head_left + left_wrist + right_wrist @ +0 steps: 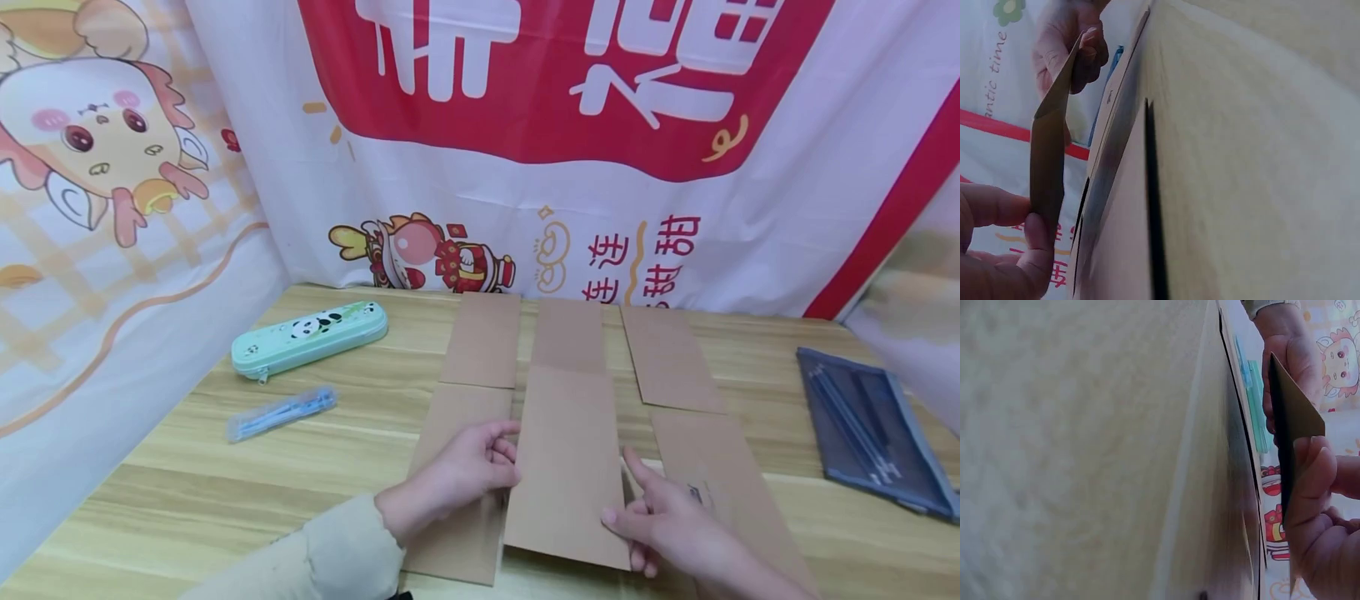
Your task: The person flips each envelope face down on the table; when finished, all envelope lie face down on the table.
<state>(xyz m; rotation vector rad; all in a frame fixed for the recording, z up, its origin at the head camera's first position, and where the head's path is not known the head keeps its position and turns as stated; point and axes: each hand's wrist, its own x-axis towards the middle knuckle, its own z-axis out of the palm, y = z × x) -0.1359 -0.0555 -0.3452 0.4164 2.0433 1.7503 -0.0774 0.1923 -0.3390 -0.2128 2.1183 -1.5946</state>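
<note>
Between both hands, a brown cardboard rectangle (566,467) is held by its long edges, its near end lifted off the table. My left hand (459,467) pinches the left edge between thumb and finger, as the left wrist view shows. On the right edge, near the close corner, my right hand (671,521) grips the same piece (1300,409) with thumb and fingers. Its far end meets or overlaps another cardboard piece (570,329). To the left lie a far piece (482,337) and a near piece (457,546); to the right, a far piece (671,358) and a near piece (738,492).
A mint pencil case (311,340) with panda pictures lies at the back left, and a clear packet of blue pens (283,412) is in front of it. On the right is a dark blue mesh pouch (870,429). Printed cloth (480,167) hangs behind the wooden table (187,500).
</note>
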